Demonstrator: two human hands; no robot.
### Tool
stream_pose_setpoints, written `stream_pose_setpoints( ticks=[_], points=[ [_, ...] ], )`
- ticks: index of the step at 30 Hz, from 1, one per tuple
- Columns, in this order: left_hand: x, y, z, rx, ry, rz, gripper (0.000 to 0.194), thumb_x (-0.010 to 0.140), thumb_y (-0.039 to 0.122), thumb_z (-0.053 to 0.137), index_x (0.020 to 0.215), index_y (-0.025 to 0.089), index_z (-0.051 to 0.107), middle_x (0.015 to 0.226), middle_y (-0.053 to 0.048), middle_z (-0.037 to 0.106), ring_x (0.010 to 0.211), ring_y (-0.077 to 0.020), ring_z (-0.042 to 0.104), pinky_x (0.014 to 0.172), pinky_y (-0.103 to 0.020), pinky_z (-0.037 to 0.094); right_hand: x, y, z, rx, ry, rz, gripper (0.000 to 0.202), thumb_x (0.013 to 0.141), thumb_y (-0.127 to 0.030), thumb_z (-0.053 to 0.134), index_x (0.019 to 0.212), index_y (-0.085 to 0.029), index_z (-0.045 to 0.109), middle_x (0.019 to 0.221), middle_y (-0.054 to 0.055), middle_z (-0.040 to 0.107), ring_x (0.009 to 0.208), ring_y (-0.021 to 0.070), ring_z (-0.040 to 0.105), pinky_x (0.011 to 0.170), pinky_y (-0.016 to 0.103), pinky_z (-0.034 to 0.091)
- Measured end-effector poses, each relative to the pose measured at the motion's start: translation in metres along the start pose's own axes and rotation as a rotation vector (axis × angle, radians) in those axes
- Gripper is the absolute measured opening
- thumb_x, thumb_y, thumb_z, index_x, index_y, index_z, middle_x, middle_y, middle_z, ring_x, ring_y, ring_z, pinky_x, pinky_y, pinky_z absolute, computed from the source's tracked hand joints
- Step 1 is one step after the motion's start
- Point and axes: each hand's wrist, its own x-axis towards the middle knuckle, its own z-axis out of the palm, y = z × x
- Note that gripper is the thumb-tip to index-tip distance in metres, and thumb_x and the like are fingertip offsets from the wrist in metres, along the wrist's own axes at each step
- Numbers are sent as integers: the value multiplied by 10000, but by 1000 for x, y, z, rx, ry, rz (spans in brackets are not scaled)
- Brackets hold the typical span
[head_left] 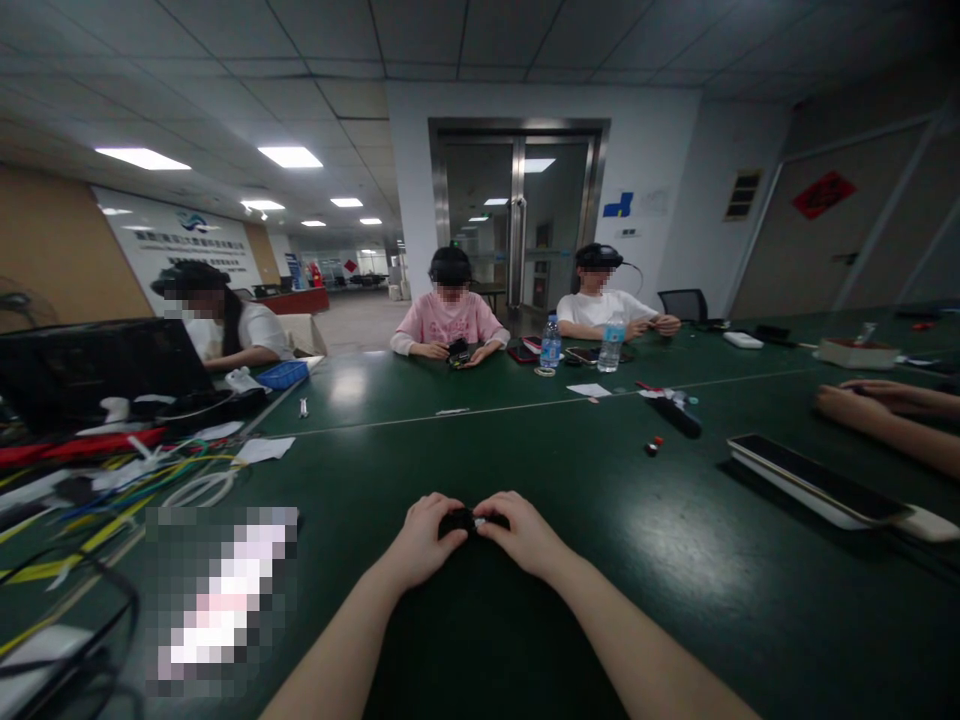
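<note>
Both of my hands meet low in the middle of the head view, over the green table (495, 450). My left hand (429, 540) is closed around a small black object (456, 521), whose kind I cannot make out. Facing it, my right hand (525, 532) pinches a small white piece (479, 522) at the black object's right end. Something dark also shows under the right fingers, mostly hidden by them. The fingertips of the two hands nearly touch.
Cables (199, 488) and a laptop-like black case (97, 375) crowd the left, near a blue basket (283, 374). A phone on a white box (817, 480) lies right. Water bottles (550, 343) stand farther back. Several people sit around the table; another person's hands (855, 408) rest at right.
</note>
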Motion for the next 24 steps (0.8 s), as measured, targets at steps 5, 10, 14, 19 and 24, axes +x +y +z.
stream_pose_setpoints(
  ticks=[5, 10, 14, 19, 24],
  points=[
    [-1, 3, -2, -10, -23, -18, 346, 837, 385, 496, 1142, 228, 545, 1130, -47, 548, 1080, -237, 475, 945, -381, 359, -1, -1, -1, 25, 10, 11, 205, 793, -341, 545, 972, -284, 628, 1021, 11, 601, 1003, 208, 525, 880, 357, 390],
    [0, 0, 0, -10, -6, 0, 338, 831, 376, 507, 1134, 233, 554, 1105, -48, 560, 1067, -237, 481, 948, -380, 357, -1, -2, 0, 54, 1, 17, 206, 796, -330, 542, 974, -270, 627, 996, 15, 600, 954, 192, 542, 834, 329, 416],
    [1, -5, 3, -15, 18, 18, 328, 815, 354, 533, 1119, 233, 561, 1096, -47, 560, 1060, -232, 483, 949, -373, 356, -2, -4, -2, 36, 6, -8, 193, 786, -307, 563, 960, -260, 632, 967, 14, 610, 949, 187, 540, 838, 318, 414],
    [0, -5, 3, -21, 10, 17, 339, 819, 359, 524, 1134, 236, 552, 1115, -49, 552, 1073, -235, 476, 952, -377, 353, -3, -4, -4, 1, -22, -35, 209, 772, -305, 587, 974, -279, 634, 988, 5, 608, 973, 190, 531, 864, 333, 401],
    [-1, -3, 1, -25, -3, 5, 336, 829, 368, 514, 1136, 235, 547, 1118, -48, 549, 1073, -228, 474, 947, -365, 355, 1, 3, -2, 85, 28, 29, 222, 781, -292, 568, 995, -257, 617, 989, 14, 595, 934, 179, 547, 831, 319, 425]
  ],
)
